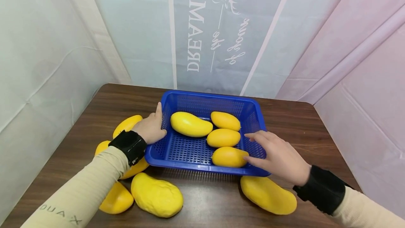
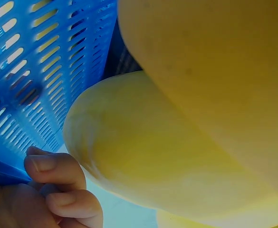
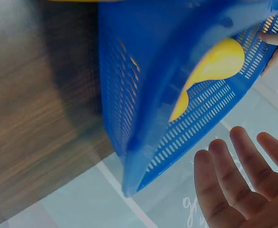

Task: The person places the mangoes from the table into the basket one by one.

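A blue plastic basket (image 1: pixel 190 166) with slotted walls stands on the table. Inside it lie a larger bright yellow mango (image 1: pixel 191 124) on the left and three smaller ones, including a front mango (image 1: pixel 227 157), on the right. My left hand (image 1: pixel 150 126) grips the basket's left rim, thumb at the inner side; in the left wrist view its curled fingers (image 2: pixel 58 168) show beside the wall. My right hand (image 1: pixel 278 152) hovers over the right rim, fingers extended and apart. Its thumb overlaps the front mango's end in the head view; whether they touch I cannot tell.
Left of the basket lie several mangoes, partly covered by my left arm, with a wrinkled yellow mango (image 1: pixel 156 195) nearer the front. Another mango (image 1: pixel 268 195) lies before the basket's right corner. The brown wooden table (image 1: pixel 209 200) ends at a printed curtain (image 1: pixel 218 38) behind.
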Available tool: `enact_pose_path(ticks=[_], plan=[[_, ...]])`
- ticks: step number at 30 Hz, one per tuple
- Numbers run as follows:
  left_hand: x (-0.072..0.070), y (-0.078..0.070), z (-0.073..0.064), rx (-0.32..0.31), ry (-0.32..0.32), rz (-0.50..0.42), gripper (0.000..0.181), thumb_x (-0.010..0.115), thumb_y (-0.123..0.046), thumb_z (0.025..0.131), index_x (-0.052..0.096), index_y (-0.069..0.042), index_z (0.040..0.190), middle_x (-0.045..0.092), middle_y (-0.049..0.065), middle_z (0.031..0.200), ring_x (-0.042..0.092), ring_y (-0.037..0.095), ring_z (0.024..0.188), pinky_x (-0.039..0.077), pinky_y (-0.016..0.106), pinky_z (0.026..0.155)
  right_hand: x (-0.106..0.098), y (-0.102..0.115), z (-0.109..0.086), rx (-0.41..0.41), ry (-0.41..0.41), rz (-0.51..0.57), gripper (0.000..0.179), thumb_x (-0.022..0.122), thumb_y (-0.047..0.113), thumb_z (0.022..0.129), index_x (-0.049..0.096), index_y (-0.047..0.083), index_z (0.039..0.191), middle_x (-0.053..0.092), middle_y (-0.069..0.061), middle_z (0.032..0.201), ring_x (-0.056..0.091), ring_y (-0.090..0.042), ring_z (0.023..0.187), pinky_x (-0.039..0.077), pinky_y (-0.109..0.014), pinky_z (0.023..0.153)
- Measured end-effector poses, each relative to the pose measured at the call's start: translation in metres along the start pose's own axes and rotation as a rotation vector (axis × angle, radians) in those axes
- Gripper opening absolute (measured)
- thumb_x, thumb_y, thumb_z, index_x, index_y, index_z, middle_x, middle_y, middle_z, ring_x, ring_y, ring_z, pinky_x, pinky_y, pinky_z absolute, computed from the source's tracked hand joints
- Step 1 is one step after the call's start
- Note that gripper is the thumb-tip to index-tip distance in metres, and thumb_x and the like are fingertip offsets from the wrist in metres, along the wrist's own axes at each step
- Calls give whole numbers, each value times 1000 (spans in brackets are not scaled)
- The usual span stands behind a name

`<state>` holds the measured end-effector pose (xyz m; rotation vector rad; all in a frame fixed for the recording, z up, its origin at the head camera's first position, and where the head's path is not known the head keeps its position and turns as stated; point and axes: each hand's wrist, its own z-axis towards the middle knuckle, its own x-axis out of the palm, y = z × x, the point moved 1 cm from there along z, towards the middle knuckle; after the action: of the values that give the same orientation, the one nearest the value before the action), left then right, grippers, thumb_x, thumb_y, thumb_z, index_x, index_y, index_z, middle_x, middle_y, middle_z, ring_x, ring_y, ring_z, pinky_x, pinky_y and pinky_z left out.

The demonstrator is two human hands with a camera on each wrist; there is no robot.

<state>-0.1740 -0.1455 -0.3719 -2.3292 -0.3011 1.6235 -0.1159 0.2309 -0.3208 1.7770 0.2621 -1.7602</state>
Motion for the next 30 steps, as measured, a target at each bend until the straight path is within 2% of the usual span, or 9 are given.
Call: enact_pose_path(ticks=[5,9,14,18,22,27,30], plan=[[1,1,1,1,-2,4,100,56,-23,93,-20,0,154,36,35,150,61,22,63,46,30,52,8,-1,-19,47,-28,31,45,79,37,83,66,14,119,68,-3,116,64,-21,105,55,-44,85],[0,-1,1,2,2,5,100,56,-23,93,-20,-1,154,36,34,150,61,22,63,47,30,52,16,-2,-33,38,-81,8,36,83,34,78,69,18,107,69,3,104,62,-13,95,55,-36,79],[0,-1,1,4,8,6,100,56,-24,93,-21,0,154,36,35,150,60,22,62,46,30,51,26,-2,-49,12,-166,-22,29,87,29,72,69,25,94,60,17,86,50,-2,81,47,-23,66],[-1,-1,0,2,6,2,100,56,-23,93,-21,0,154,36,35,150,60,22,61,46,30,51,32,-4,-60,34,-192,-35,28,89,29,70,68,27,89,55,20,80,46,3,77,43,-20,62],[-2,0,0,6,1,3,100,55,-23,93,-21,0,154,37,35,149,61,22,63,47,30,52,39,-6,-68,88,-178,-48,28,88,34,71,71,26,92,59,19,80,50,2,75,45,-20,60],[-1,0,0,7,2,5,99,55,-23,93,-20,0,154,36,34,150,61,22,62,46,30,51,46,-13,-80,78,-242,-20,33,91,27,67,70,23,93,64,17,85,63,-4,77,53,-22,63],[-1,0,0,9,2,3,99,55,-23,93,-21,0,154,36,35,150,61,22,62,47,30,51,49,-18,-85,77,-271,10,35,92,22,64,67,23,89,64,16,85,64,-5,77,56,-25,64]])
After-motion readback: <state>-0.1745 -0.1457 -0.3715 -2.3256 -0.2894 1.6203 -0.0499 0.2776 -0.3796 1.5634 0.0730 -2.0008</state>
